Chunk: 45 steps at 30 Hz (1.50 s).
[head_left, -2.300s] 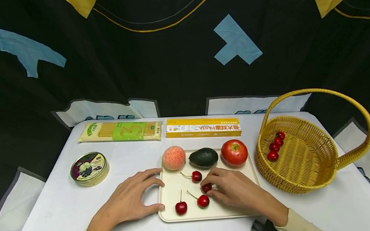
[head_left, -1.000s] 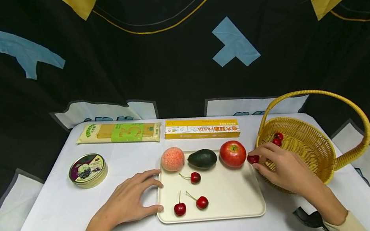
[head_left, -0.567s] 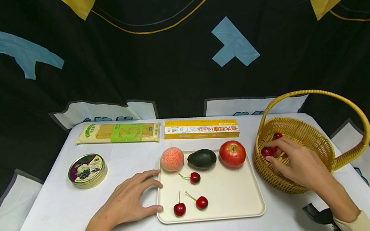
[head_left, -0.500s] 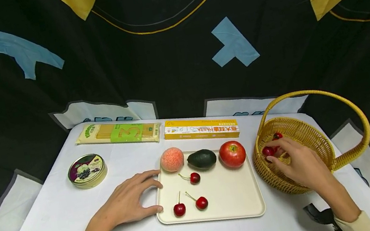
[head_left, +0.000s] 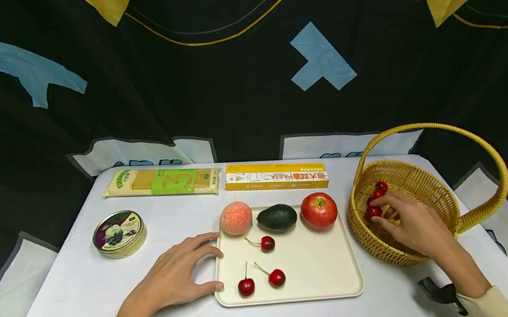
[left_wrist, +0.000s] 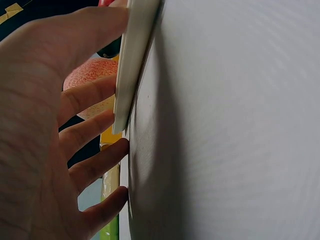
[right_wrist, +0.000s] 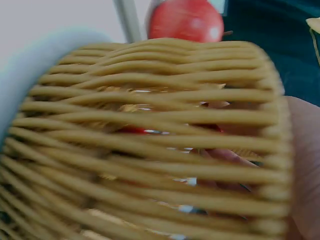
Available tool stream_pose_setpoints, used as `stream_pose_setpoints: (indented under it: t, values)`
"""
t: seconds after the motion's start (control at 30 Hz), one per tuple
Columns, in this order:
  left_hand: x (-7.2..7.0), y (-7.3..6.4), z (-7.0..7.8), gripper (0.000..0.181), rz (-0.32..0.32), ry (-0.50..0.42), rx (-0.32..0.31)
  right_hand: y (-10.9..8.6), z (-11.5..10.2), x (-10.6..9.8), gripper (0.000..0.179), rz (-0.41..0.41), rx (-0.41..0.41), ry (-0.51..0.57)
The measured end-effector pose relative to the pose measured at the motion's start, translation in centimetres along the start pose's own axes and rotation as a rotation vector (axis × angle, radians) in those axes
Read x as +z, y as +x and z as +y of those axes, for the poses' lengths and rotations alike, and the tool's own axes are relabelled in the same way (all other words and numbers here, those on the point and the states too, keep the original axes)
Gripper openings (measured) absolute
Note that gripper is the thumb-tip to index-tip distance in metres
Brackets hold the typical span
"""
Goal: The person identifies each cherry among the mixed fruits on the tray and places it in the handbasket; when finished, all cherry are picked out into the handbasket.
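My right hand (head_left: pixel 411 222) reaches into the yellow wicker basket (head_left: pixel 444 245), its thumb and fingers around a cherry (head_left: pixel 374 211) beside several other cherries (head_left: pixel 380 187). In the right wrist view, the basket's weave (right_wrist: pixel 150 165) hides most of that hand. At the left edge of the cream tray (head_left: pixel 320 274), my left hand (head_left: pixel 173 274) touches the rim with thumb and fingertips, fingers spread. On the tray are three stemmed cherries (head_left: pixel 277 278), a pinkish peach (head_left: pixel 235 219), a dark green avocado (head_left: pixel 277 218) and a red apple (head_left: pixel 319 211).
A round tin (head_left: pixel 119 234) stands left on the white table (head_left: pixel 75 316). Along the back lie a bag of pasta (head_left: pixel 164 182) and a yellow-white pasta box (head_left: pixel 276 176). The basket's tall handle (head_left: pixel 484 146) arches over its right side. A black cloth (head_left: pixel 224 91) hangs behind.
My right hand has lifted a cherry from the tray, carried it right into the basket and lowered it beside the others. My left hand has stayed at the tray's edge.
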State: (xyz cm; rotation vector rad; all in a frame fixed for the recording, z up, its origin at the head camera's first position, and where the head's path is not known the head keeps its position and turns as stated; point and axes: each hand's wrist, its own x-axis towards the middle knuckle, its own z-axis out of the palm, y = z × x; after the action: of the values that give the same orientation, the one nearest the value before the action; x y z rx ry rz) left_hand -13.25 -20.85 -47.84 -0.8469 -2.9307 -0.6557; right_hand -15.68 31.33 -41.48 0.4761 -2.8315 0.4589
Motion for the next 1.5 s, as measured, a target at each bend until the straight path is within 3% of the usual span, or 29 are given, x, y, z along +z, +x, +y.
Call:
stream_pose_setpoints:
  t: [0.3,0.57,1.13,1.5]
  values:
    - [0.0,-0.1,0.1,0.050,-0.013,-0.013,-0.009,-0.1,1.5,1.6,0.034,-0.085,0.056,0.014]
    - [0.0,-0.2,0.1,0.050,0.006,-0.011,0.009,0.1,1.6,2.5,0.030,-0.141,0.054,0.044]
    - [-0.2,0.0,0.0,0.050,-0.011,-0.003,0.007,0.5,1.5,3.2,0.032,-0.190,0.027,0.047]
    - [-0.1,0.1,0.0,0.050,-0.011,-0.003,0.003,0.6,1.7,2.5,0.030,-0.183,0.026,0.061]
